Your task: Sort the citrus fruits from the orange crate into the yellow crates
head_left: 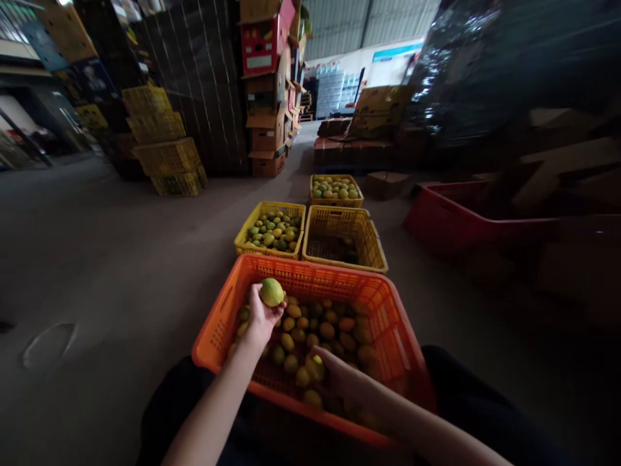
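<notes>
A large orange plastic crate (395, 323) stands right in front of me, with many oval fruits (327, 331) in green, yellow and orange lying in it. Above its far left part, my left hand (264, 317) is closed round a yellow-green oval fruit (272, 292), held up clear of the others. My right hand (334, 372) is low inside the crate, its thumb over a yellow fruit (315, 367). The other fingers of that hand are mostly hidden in shadow. Both forearms reach in over the near rim.
Touching the crate's far side are a yellow crate of green and yellow fruit (274, 230) and another yellow crate (378, 243) with a few dark items. Behind is a third yellow crate of fruit (334, 188). A red bin (446, 223) stands right; stacked cartons (264, 116) rise behind.
</notes>
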A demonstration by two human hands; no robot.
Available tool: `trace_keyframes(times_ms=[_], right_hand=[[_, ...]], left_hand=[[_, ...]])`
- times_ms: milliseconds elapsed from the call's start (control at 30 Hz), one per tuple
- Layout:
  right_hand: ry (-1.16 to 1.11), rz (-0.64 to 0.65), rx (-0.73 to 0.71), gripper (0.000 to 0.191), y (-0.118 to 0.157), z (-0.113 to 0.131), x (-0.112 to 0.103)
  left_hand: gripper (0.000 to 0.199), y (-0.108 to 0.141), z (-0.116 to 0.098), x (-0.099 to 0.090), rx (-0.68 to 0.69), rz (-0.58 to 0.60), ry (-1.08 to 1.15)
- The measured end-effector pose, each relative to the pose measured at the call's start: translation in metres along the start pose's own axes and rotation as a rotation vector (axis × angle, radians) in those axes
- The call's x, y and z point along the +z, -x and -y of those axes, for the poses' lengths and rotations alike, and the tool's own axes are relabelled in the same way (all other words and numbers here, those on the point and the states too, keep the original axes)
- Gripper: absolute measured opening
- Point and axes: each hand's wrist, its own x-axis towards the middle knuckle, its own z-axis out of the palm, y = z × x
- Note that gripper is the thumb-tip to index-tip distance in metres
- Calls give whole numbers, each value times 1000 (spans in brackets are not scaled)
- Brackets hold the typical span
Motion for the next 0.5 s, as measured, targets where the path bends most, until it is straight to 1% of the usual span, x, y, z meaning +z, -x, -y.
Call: trace_keyframes(times_ms=[33, 67, 100, 167, 267, 300, 333, 367, 400, 433, 500], right_hand=[[50, 10, -27, 30, 1, 4, 4], [117, -1, -115, 30, 4, 15, 9], [135, -1, -207, 28, 10, 32, 16], [134, 12, -386, 29, 23, 83, 32], [181, 0, -577, 35, 38, 169, 59], [207, -30, -618, 33, 41, 191, 66], [264, -71, -682, 27, 42, 207, 71], [329, -116, -721, 20, 42, 215, 73], [382, -143, -735, 15, 41, 215, 74], [440, -165, -736, 12, 39, 208, 72], [556, -189, -711, 14, 34, 177, 63]], left_hand=[[32, 2, -6, 0, 5, 1, 19], [32, 4, -11, 0, 10, 12, 33], [33, 6, -15, 1, 14, 23, 41], [33, 10, -19, 1, 13, 40, 37], [33, 16, -20, 1, 6, 39, 44], [33, 17, -20, 0, -2, 45, 53], [34, 18, -20, -1, -9, 58, 63], [34, 20, -20, -2, -17, 73, 68], [35, 20, -21, -3, -23, 85, 66], [35, 21, -23, -4, -24, 94, 58], [36, 20, -25, -7, -22, 77, 41]])
